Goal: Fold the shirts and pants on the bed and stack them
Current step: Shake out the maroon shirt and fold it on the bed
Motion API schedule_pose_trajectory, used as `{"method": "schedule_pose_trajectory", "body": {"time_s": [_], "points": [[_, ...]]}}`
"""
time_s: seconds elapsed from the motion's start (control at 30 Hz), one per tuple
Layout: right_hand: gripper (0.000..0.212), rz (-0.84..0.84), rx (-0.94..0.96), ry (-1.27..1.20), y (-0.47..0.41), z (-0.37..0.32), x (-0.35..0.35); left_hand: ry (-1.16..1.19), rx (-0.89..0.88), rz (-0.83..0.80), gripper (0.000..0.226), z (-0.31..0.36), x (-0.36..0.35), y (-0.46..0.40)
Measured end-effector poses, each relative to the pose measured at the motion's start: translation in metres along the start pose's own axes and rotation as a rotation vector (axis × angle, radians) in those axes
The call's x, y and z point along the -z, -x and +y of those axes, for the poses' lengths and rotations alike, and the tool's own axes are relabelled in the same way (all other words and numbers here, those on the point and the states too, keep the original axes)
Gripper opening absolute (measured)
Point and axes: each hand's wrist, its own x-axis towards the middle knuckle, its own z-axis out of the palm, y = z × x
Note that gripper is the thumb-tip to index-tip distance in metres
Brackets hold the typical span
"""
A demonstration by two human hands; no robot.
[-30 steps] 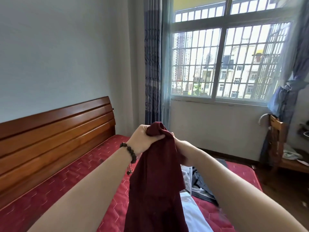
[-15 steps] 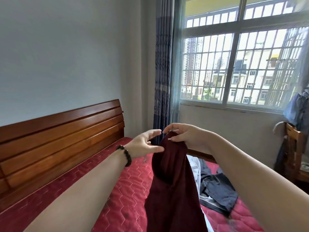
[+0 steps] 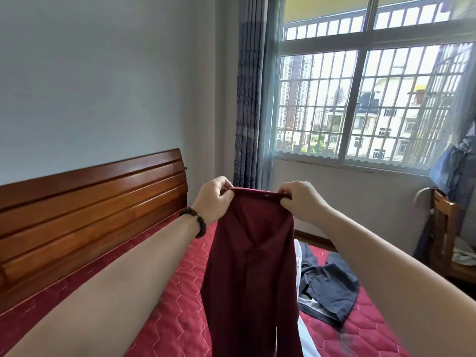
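maroon shirt held up by its top edge, not yet folded

maroon cloth hangs in the air over the bed (image 3: 164,318): a button-front maroon shirt (image 3: 251,274), stretched taut along its upper hem between two hands. the left hand (image 3: 213,199) pinches one corner with curled fingers and thumb, a beaded bracelet (image 3: 194,221) on that wrist; the right hand (image 3: 300,202) pinches the other corner the same way. the shirt's body drops straight down in front of the red quilted mattress, its lower end out of view.

behind it, on the mattress, a dark navy garment (image 3: 329,289) lies crumpled on something white (image 3: 307,336), both unfolded.

the likely trouble is in the lay-down. the grip is narrow, so the sides droop inward; lowered like this, the shirt could land creased or bunched. it could also drape over the navy garment just beside it, tangling the pile. a light pinch might slip a corner.
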Motion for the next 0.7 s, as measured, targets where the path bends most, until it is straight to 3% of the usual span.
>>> {"method": "schedule_pose_trajectory", "body": {"time_s": [0.07,0.2,0.33,0.43,0.5,0.57,0.7], "points": [[0.016,0.036,-0.084,-0.043,-0.005,0.01,-0.002,0.006,0.031,-0.024,0.015,0.003,0.006,-0.008],[0.032,-0.012,-0.342,-0.553,-0.01,0.02,-0.009,-0.116,0.008,-0.118,0.032,0.003,0.014,-0.016],[0.026,-0.085,-0.373,-0.892,-0.012,0.02,-0.011,-0.152,0.033,-0.274,0.049,0.0,0.033,-0.018],[0.027,-0.104,-0.323,-0.918,-0.018,0.012,-0.017,-0.109,0.085,-0.513,0.02,-0.009,0.056,-0.018],[0.027,-0.06,-0.288,-0.859,-0.023,0.001,-0.023,-0.046,0.118,-0.601,0.029,-0.018,0.071,-0.018],[0.027,-0.041,-0.246,-0.855,-0.028,-0.01,-0.031,-0.005,0.146,-0.588,0.044,-0.028,0.085,-0.017],[0.025,-0.008,-0.267,-0.925,-0.036,-0.041,-0.051,0.216,0.167,-0.504,0.035,-0.056,0.113,-0.008]]}}
